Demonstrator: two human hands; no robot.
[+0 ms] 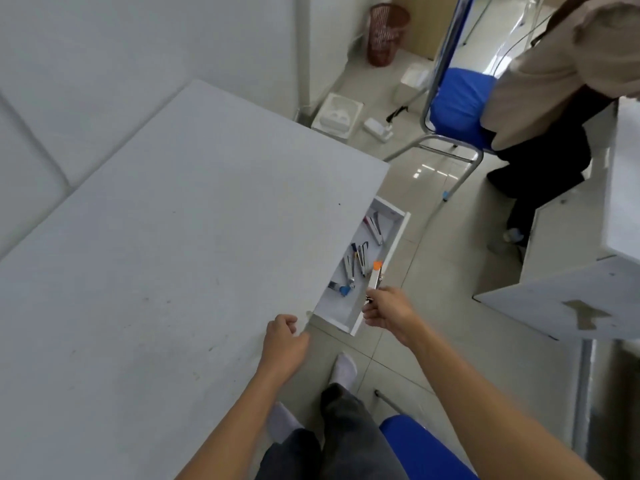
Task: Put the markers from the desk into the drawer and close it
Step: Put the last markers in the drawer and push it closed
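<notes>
A white drawer (pixel 394 251) stands pulled out from the right side of the white desk (pixel 166 237). Several markers (pixel 358 263) lie inside it, one with a blue cap. My right hand (pixel 386 310) is over the drawer's front edge, shut on a white marker with an orange cap (pixel 375 275) that points up and away from me. My left hand (pixel 284 341) rests curled on the desk's near edge, beside the drawer's corner, with nothing visible in it.
A person in a beige top sits on a blue chair (pixel 457 109) to the right. Another white desk (pixel 568 285) stands at the right. A red wastebasket (pixel 386 34) and white boxes sit on the floor behind. My blue chair seat (pixel 415 445) is below.
</notes>
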